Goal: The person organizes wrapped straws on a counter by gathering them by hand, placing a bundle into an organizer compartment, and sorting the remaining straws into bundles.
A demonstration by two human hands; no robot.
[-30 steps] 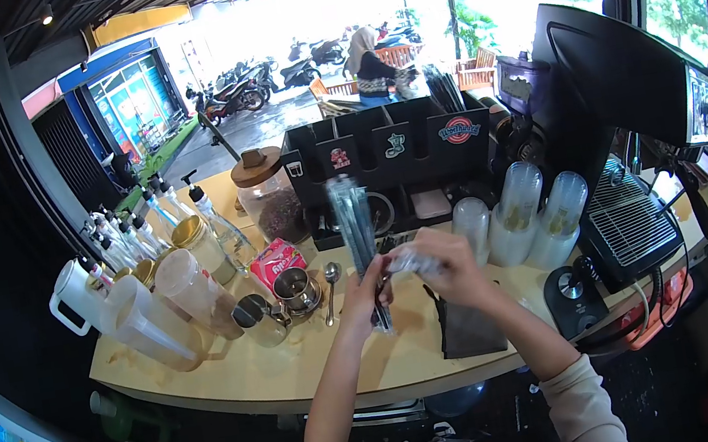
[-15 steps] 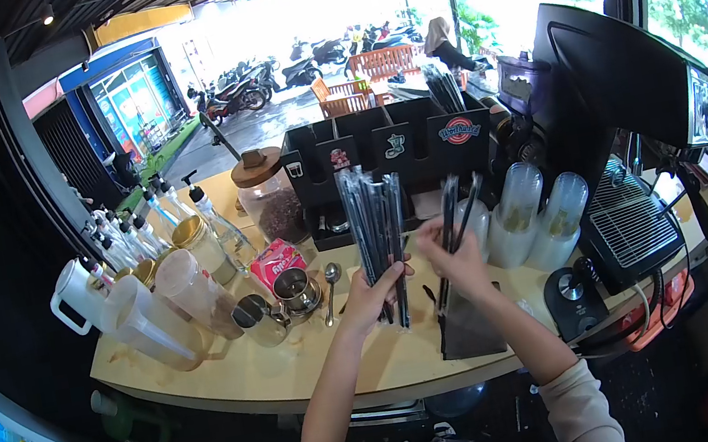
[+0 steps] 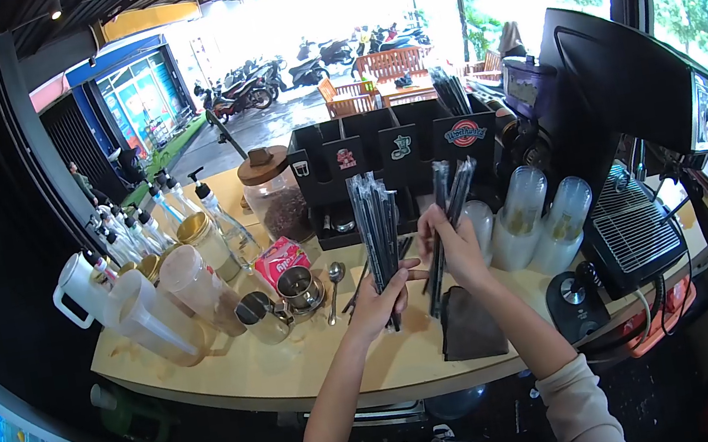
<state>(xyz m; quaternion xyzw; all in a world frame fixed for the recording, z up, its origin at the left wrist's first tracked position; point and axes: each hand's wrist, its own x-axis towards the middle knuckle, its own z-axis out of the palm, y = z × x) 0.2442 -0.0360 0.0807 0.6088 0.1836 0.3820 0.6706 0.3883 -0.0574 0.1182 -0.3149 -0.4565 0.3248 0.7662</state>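
A bundle of black drinking straws (image 3: 377, 226), apparently in clear wrappers, stands upright in my left hand (image 3: 378, 300), whose fingers wrap its lower half. My right hand (image 3: 460, 246), just to the right, is closed on a smaller bunch of black straws (image 3: 458, 191) that leans slightly. Behind my left hand, a few more dark straws (image 3: 356, 291) lie on the wooden counter (image 3: 303, 368). Below my right hand rests a folded dark cloth (image 3: 471, 327). Behind both hands stands a black compartment organizer (image 3: 365, 205), with straws in its right-hand section.
To the left are a steel cup (image 3: 299, 287), a spoon (image 3: 335, 291), a pink packet (image 3: 280, 258), clear pitchers (image 3: 152, 318), pump bottles (image 3: 220, 224) and a lidded jar (image 3: 274, 196). At right stand stacked plastic cups (image 3: 520, 218), a black scale-like device (image 3: 575, 297) and a metal-grated machine (image 3: 628, 224).
My right hand has shifted slightly up, and its straws now fan out less. The left-hand bundle is gathered closer together. Loose straws now show behind my left hand.
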